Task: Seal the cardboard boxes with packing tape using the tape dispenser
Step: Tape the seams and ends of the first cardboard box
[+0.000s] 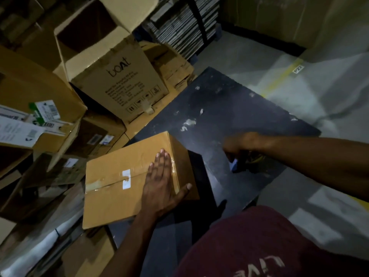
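While left hand (159, 183) presses flat-fingered on box (127, 182), right hand (242, 145) curled on blurred dispenser (242, 161): weak hold, risks crooked tape.

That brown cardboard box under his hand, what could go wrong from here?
The brown cardboard box overhangs the dark table edge, steadied only by the flat left hand; it might tip. The right hand grips something blurred, perhaps the dispenser, in dim light, so the tape could land crooked.
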`<state>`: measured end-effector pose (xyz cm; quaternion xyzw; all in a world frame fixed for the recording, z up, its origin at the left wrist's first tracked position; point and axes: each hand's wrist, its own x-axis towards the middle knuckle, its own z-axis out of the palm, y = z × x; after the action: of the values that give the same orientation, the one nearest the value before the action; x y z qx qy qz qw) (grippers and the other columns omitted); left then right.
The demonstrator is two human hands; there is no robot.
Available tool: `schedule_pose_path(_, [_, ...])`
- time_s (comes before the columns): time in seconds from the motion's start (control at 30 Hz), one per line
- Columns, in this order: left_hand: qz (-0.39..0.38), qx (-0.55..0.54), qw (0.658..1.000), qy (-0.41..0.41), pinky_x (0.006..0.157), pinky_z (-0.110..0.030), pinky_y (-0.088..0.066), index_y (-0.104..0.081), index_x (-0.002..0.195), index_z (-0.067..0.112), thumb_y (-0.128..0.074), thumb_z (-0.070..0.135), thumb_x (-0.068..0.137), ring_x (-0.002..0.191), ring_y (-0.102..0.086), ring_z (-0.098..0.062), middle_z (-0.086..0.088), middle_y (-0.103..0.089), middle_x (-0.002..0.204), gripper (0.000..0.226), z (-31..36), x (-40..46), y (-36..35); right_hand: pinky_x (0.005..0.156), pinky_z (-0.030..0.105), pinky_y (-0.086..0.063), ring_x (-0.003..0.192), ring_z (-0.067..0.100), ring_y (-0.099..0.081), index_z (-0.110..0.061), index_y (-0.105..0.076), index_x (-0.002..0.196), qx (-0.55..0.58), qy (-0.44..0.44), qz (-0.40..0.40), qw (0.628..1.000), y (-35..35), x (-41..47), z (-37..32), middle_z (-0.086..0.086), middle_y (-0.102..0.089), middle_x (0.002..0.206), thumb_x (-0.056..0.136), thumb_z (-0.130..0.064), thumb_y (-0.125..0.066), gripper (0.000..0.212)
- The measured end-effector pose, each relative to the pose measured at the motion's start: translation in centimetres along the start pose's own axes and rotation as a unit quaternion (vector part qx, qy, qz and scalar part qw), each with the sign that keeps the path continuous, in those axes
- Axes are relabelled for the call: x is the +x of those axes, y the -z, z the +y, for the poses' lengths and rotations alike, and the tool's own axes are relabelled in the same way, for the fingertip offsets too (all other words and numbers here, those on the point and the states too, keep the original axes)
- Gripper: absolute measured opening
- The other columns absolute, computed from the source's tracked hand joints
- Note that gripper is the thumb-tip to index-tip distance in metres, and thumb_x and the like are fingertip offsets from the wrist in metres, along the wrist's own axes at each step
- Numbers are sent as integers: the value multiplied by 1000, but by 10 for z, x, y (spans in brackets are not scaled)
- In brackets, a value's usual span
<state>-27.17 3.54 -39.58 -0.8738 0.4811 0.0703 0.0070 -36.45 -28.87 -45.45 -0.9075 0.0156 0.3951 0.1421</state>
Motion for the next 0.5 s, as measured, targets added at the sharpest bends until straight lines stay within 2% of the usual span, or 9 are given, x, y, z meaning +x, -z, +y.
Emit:
schedule_pose_path(0.03, [1, 3, 1000, 1, 131, -47, -7, 1, 166, 9, -20, 85, 94, 161, 11, -19, -6, 11, 175, 107, 0, -1, 0, 96, 42, -57, 98, 22, -72, -26, -78, 96, 40, 8, -6, 999, -12, 22, 21, -2, -76, 108, 71, -20, -84, 26])
schedule_pose_path(0.1, [7, -1, 1000, 0, 131, -46, -6, 0, 167, 9, -20, 83, 95, 161, 11, -18, -5, 10, 175, 105, -1, 0, 1, 92, 33, -55, 102, 16, -68, -24, -77, 115, 110, 38, 14, 993, -9, 22, 28, -6, -73, 111, 74, -8, -82, 44])
schedule_pose_path(0.13, [10, -7, 1000, -2, 131, -45, -5, 0, 167, 10, -21, 82, 96, 161, 10, -18, -4, 10, 175, 103, -1, 1, 2, 88, 29, -54, 101, 14, -67, -25, -75, 120, 152, 29, 28, 988, -2, 11, 24, -8, -72, 109, 78, -7, -80, 46])
schedule_pose_path(0.2, [18, -17, 1000, -4, 130, -41, -2, -1, 167, 12, -23, 78, 98, 161, 9, -17, -3, 8, 175, 98, -1, 1, 2, 83, 28, -52, 98, 13, -67, -35, -75, 115, 220, 9, 72, 973, 1, 6, 25, -12, -72, 105, 83, -10, -75, 41])
schedule_pose_path(0.27, [36, -42, 998, 1, 130, -41, -5, -7, 167, 13, -23, 70, 102, 162, 3, -16, -3, 1, 175, 88, -1, 1, 0, 83, 32, -57, 94, 14, -70, -43, -74, 102, 260, -3, 97, 961, -8, 18, 29, -13, -75, 102, 78, -15, -75, 38])
schedule_pose_path(0.37, [77, -94, 992, 14, 125, -50, -27, -33, 163, 13, -30, 47, 108, 159, -20, -16, -3, -23, 172, 65, -7, 7, 3, 82, 38, -61, 88, 15, -74, -44, -76, 98, 254, -5, 118, 960, -21, 42, 39, -11, -77, 92, 59, -32, -73, 41])
schedule_pose_path(0.43, [100, -110, 989, 20, 115, -52, -42, -51, 154, 13, -40, 35, 105, 148, -44, -20, -4, -42, 163, 55, -11, 14, 9, 83, 38, -59, 92, 22, -73, -35, -76, 110, 226, -11, 129, 965, -18, 40, 36, -3, -78, 100, 69, -23, -73, 43])
schedule_pose_path(0.5, [123, -126, 984, 35, 106, -51, -50, -61, 145, 16, -48, 29, 102, 132, -61, -22, -4, -57, 151, 48, -12, 21, 18, 89, 37, -55, 102, 25, -70, -29, -71, 127, 194, -43, 147, 969, -10, 32, 26, 2, -75, 119, 81, -16, -72, 48])
